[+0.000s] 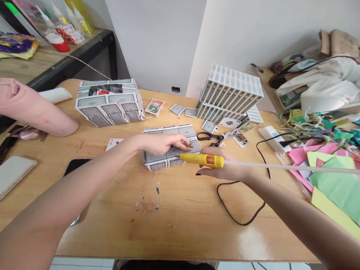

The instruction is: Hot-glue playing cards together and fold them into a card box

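A low block [182, 135] covered in grey-backed playing cards lies on the wooden table in front of me. My left hand [167, 144] rests on its top, fingers stretched to the right and lying against the cards. From the right, my right hand [222, 165] grips a yellow glue gun [204, 159] with a long pale glue stick [281, 166] sticking out of its back. The gun's nozzle points left, over the block's near edge; whether it touches cannot be made out. Black-handled scissors [210, 138] lie just beyond my right hand.
Behind stand an open-topped card-covered box [108, 108], a card pack [154, 107] and stacked packs [230, 90]. A black cord [233, 219] loops right, near a white power strip [274, 138] and coloured paper [334, 180]. A dark phone [75, 165] lies under my left forearm.
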Available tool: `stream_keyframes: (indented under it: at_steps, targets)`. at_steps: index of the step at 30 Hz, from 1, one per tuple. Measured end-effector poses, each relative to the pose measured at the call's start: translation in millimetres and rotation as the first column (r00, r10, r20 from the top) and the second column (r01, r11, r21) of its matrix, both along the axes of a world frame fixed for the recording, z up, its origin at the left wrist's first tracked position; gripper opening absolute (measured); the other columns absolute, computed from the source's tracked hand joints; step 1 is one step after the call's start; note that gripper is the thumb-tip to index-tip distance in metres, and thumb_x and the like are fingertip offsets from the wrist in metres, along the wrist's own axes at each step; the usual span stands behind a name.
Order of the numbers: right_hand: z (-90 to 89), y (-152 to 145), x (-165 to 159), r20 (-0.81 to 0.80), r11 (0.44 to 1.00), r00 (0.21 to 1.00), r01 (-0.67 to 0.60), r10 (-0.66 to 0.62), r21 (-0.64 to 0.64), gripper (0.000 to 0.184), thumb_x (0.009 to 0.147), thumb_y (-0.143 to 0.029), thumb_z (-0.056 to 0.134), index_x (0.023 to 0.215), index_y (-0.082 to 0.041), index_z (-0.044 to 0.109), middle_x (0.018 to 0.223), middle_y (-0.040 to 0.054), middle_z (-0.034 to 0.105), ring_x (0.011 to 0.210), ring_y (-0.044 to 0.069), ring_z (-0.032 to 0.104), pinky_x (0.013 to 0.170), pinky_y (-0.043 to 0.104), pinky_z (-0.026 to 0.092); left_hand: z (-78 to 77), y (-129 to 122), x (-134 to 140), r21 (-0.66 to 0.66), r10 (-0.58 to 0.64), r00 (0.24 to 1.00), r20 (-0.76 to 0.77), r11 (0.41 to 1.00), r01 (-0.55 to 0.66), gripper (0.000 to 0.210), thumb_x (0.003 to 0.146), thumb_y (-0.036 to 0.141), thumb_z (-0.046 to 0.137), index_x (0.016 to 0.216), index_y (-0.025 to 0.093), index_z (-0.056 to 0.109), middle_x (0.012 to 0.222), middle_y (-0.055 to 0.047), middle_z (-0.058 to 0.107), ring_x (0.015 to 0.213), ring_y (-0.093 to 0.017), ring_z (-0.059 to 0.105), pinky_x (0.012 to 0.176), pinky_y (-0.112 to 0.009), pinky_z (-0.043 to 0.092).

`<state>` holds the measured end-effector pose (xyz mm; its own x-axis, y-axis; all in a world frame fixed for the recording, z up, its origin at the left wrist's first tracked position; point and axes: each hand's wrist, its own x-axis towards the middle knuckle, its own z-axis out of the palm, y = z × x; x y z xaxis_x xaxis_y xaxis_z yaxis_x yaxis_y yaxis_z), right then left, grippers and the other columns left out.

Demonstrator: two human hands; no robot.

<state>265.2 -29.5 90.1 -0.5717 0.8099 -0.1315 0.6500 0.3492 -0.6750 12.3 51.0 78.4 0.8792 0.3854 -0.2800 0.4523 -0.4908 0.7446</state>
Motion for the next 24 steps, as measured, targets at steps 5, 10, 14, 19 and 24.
stream_keyframes:
  at_steps: [5,10,14,19,24]
  targets:
    - [12.4,7,-10,0.11,0.999,0.994,-0.025,0.028,-0.034,0.021,0.07,-0.029,0.072,0.072,-0.021,0.053,0.067,-0.0034,0.056,0.062,0.012,0.051,0.056,0.025,0.037,-0.9,1,-1,-0.038,-0.011,1.0,0.01,0.999,0.012,0.07,0.069,0.001,0.033,0.132,0.031,0.04,0.139,0.006,0.055,0.131,-0.012,0.046,0.102,-0.031,0.041]
    - [19.6,11,-18,0.149,0.998,0.988,-0.028,0.036,-0.054,0.025,0.067,-0.024,0.074,0.068,-0.021,0.049,0.064,-0.0051,0.054,0.059,0.011,0.05,0.054,0.024,0.035,-1.1,0,-1,-0.044,-0.003,1.0,0.014,0.999,0.004,0.07,0.068,0.001,0.033,0.131,0.03,0.042,0.139,0.005,0.056,0.132,-0.014,0.045,0.103,-0.033,0.04]
    - [17.6,13,-20,0.141,0.996,0.987,-0.07,0.077,-0.056,0.021,0.067,-0.024,0.073,0.07,-0.021,0.052,0.067,-0.004,0.057,0.061,0.012,0.051,0.056,0.025,0.035,-3.6,1,-2,-0.035,-0.011,0.999,0.032,0.999,0.012,0.071,0.067,0.002,0.034,0.132,0.03,0.042,0.138,0.004,0.057,0.132,-0.014,0.046,0.105,-0.033,0.04]
    - [18.3,15,-24,0.143,0.995,0.986,-0.082,0.088,-0.049,0.018,0.067,-0.023,0.072,0.072,-0.021,0.055,0.067,-0.0045,0.058,0.06,0.011,0.051,0.054,0.023,0.034,-5.0,1,-2,-0.046,-0.006,0.999,0.044,0.999,0.008,0.072,0.067,0.002,0.034,0.132,0.03,0.043,0.138,0.004,0.057,0.132,-0.014,0.045,0.106,-0.034,0.039]
    - [23.3,16,-29,0.129,0.996,0.989,-0.062,0.07,-0.07,0.023,0.064,-0.022,0.075,0.068,-0.022,0.052,0.063,-0.0056,0.056,0.057,0.011,0.05,0.052,0.023,0.035,-3.1,-1,-2,-0.061,0.025,0.999,0.046,0.998,-0.022,0.072,0.065,0.003,0.035,0.131,0.03,0.045,0.137,0.004,0.058,0.13,-0.015,0.047,0.103,-0.034,0.041]
